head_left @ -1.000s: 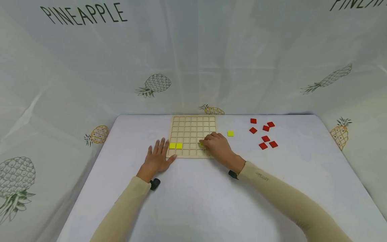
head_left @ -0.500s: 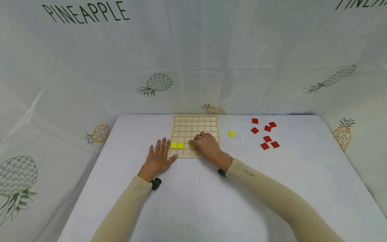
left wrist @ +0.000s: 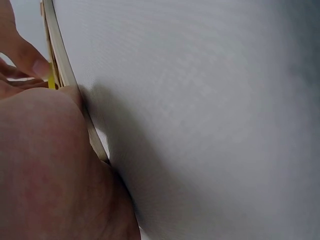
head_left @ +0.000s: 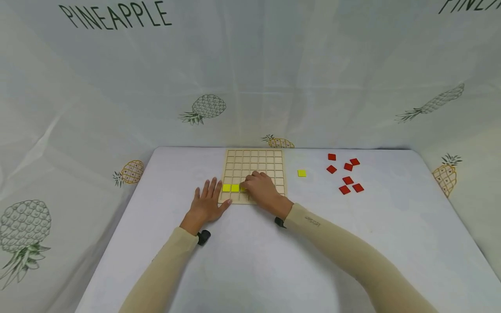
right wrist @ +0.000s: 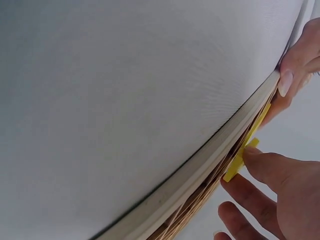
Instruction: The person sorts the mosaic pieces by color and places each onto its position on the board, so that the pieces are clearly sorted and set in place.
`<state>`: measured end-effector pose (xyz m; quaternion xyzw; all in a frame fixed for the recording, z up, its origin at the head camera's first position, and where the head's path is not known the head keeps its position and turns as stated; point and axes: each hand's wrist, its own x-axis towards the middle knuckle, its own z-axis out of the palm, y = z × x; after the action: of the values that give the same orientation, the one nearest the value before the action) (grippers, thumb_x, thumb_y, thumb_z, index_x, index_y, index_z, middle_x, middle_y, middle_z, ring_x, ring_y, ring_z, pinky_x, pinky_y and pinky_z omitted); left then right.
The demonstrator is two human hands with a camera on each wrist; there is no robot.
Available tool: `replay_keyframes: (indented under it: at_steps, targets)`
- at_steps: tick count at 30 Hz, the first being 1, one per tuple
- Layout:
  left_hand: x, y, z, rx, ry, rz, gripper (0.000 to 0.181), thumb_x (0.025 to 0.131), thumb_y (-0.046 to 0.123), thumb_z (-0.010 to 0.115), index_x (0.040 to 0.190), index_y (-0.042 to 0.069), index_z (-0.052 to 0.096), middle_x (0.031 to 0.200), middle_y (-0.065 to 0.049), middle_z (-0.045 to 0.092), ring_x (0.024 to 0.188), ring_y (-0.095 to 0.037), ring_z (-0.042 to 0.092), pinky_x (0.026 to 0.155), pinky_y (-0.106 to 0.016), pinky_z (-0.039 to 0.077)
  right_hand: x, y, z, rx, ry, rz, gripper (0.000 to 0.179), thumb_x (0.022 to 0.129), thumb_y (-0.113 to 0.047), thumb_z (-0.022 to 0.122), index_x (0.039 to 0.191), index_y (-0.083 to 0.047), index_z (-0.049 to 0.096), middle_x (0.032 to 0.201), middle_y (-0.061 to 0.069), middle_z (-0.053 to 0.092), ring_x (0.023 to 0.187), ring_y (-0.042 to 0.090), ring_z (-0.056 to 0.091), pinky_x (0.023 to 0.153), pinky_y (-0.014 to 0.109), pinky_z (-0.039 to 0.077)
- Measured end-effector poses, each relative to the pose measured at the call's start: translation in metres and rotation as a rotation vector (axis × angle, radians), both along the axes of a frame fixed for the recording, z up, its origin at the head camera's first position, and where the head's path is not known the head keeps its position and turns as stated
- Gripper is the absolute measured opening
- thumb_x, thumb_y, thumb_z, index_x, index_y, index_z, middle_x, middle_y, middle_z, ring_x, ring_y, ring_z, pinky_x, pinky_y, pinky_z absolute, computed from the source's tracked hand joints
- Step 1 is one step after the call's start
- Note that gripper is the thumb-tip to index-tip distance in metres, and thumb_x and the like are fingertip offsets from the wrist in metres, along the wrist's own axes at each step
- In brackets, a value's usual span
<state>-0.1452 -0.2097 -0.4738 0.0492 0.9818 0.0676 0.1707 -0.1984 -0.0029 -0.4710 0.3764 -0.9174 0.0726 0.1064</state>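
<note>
A pale wooden grid board (head_left: 254, 160) lies at the far part of the table. In the head view, two yellow square tiles (head_left: 231, 188) sit side by side in its second row from the front, at the left. My right hand (head_left: 263, 190) pinches another yellow tile (right wrist: 236, 164) between thumb and index finger, just right of those two. It is tilted in the right wrist view; from above the hand mostly hides it. My left hand (head_left: 206, 206) rests with spread, straight fingers beside the board's left edge, its thumb touching the front left corner.
One loose yellow tile (head_left: 302, 173) lies right of the board. Farther right, several red square tiles (head_left: 348, 180) are scattered on the white table (head_left: 250, 261). A pineapple-print cloth (head_left: 250, 65) hangs behind the table's far edge.
My right hand has moved left along the board's second row with the yellow tile, up beside the two placed ones. My left hand has stayed at the board's left edge.
</note>
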Motion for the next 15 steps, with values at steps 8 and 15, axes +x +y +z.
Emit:
replay_keyframes:
  at_steps: [8,15]
  targets:
    - [0.0,0.001,0.001,0.005,-0.009,0.006,0.083,0.112,0.052,0.041,0.169,0.002,0.008,0.177,-0.021,-0.001,0.163,-0.042,-0.001,0.129,-0.063,0.003,0.0,-0.003,0.002,0.006,-0.025,-0.026,0.013,0.097,-0.01,0.078,0.107,-0.015,0.084,0.104,0.002,0.079,0.094,0.023,0.068,0.088,0.04,0.059]
    - [-0.004,-0.004,-0.009,-0.008,-0.016,-0.003,0.085,0.112,0.055,0.037,0.17,0.002,0.004,0.177,-0.02,-0.005,0.163,-0.041,-0.004,0.129,-0.063,0.002,0.001,-0.005,0.001,0.018,-0.02,-0.051,0.015,0.093,-0.009,0.081,0.105,-0.017,0.085,0.103,0.0,0.08,0.092,0.022,0.068,0.084,0.038,0.059]
